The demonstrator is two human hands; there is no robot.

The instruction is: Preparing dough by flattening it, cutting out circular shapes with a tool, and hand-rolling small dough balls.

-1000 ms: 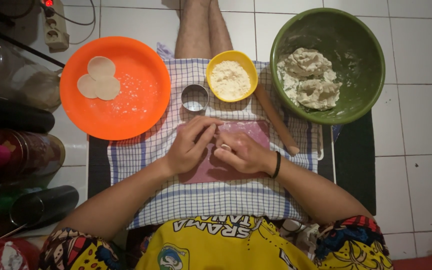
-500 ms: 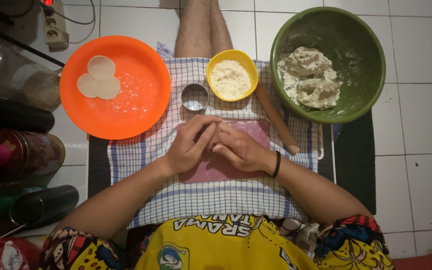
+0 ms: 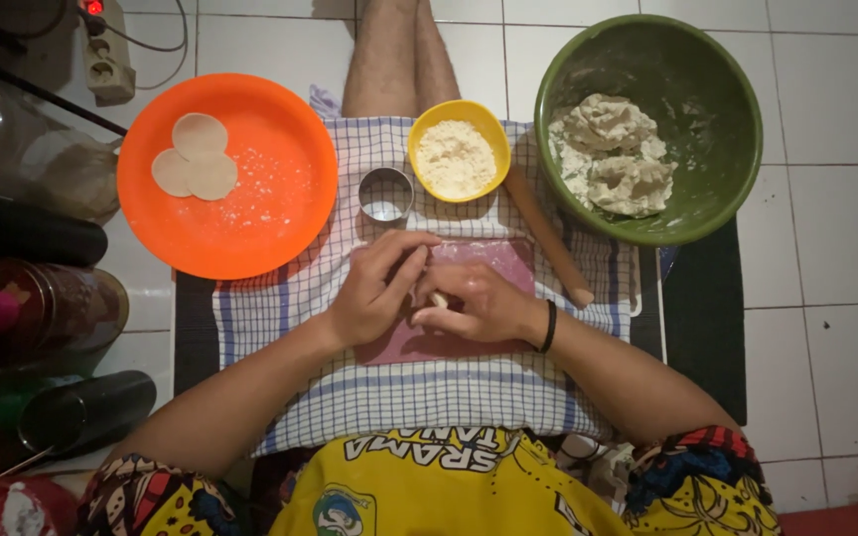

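Closest to the person, both hands meet over a flat pink rectangular work mat point(image 3: 479, 260) laid on a blue-and-white checked cloth point(image 3: 419, 397). The left hand point(image 3: 374, 293) has its fingers curled in narrow, fingertips pressing toward the right hand point(image 3: 474, 303), whose fingers are pinched around a small pale piece of dough point(image 3: 439, 299); only a sliver of it shows between them, so its shape I cannot tell. A black band sits on the right wrist.

Just beyond the hands stands a small round metal cutter ring point(image 3: 386, 194), upright on the cloth, and beside it a yellow round bowl point(image 3: 427, 124) filled with white flour. A wooden rolling pin point(image 3: 548, 238) lies slanted to the right of the mat, touching neither hand.

Further left, the wide orange plastic plate point(image 3: 280, 218) carries three thin, flat, pale dough rounds point(image 3: 196, 159), overlapping near its far left side, with a dusting of flour across the rest. Further right, the big green plastic bowl point(image 3: 707, 119) holds a rough, large lump of dough point(image 3: 613, 154).

By my reckoning the work is at an early stage: three rounds are finished, one small piece is in hand, and most of the dough sits unused in the green bowl, waiting to be portioned, flattened and cut.
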